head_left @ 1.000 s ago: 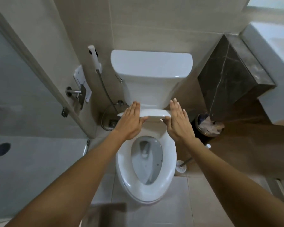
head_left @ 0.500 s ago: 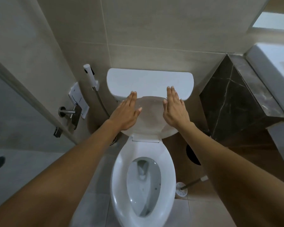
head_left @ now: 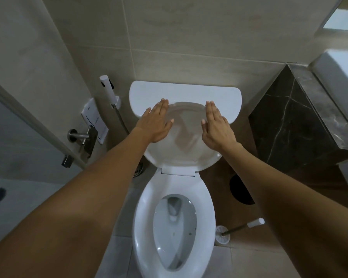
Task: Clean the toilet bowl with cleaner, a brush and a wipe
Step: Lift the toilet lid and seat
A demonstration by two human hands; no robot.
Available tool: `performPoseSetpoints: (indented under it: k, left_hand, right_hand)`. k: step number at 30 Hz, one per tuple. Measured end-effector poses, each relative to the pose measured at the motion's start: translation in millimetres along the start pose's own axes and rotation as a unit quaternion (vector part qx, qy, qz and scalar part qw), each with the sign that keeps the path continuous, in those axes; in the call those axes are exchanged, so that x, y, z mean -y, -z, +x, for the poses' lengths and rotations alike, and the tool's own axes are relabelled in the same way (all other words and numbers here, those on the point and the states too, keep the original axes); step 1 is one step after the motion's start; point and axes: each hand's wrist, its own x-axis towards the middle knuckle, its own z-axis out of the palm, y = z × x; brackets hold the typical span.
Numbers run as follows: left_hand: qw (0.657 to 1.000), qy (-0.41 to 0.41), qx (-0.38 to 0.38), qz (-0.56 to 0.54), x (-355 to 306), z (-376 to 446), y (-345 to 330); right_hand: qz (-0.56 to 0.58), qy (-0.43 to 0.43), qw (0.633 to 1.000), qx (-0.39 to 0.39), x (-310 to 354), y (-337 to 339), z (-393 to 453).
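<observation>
The white toilet lid stands raised against the cistern. My left hand lies flat with straight fingers on the lid's left side. My right hand lies flat on its right side. Below them the seat is down and the bowl is uncovered, with water and a few dark specks inside. A toilet brush with a white-tipped handle stands in its white holder on the floor to the right of the bowl. No cleaner bottle or wipe is in view.
A bidet sprayer hangs on the wall left of the cistern, above a metal paper holder. A dark marble block and a white basin stand on the right. A dark bin sits by the bowl.
Both hands have swung the lid up from nearly level to upright against the cistern. The view has shifted closer and lower over the bowl.
</observation>
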Motion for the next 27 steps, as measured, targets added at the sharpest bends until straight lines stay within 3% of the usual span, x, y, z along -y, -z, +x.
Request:
performPoseSetpoints:
  k: [9,14,27]
  left_hand:
    - [0.999,0.026,0.014,0.016,-8,-7,10]
    - [0.999,0.022,0.009,0.022,-13,-24,22]
    - [0.998,0.016,0.055,0.030,-27,-151,-21]
  right_hand:
    - [-0.016,-0.005,0.999,0.028,1,8,0]
    - [-0.028,-0.018,0.999,0.005,3,23,-14]
    - [-0.043,-0.057,0.997,0.026,38,-11,-147]
